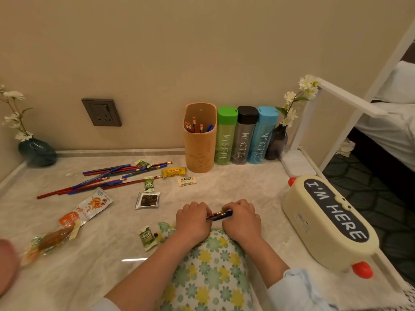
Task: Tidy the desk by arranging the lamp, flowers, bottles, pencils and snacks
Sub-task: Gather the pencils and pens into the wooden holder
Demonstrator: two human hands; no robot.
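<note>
Pencils (219,215), a small bundle, lying well in front of the pencil holder (199,144); left hand (193,221) and right hand (241,221) curling tight round opposite ends. Risk: uneven squeezing, a pencil slipping out and rolling into the snacks (148,199) front-left of the holder.

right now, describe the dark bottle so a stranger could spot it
Against the back wall stands a tan pencil holder with three bottles beside it. The dark bottle is the middle one, black-capped, between the green bottle and the blue bottle.
</note>
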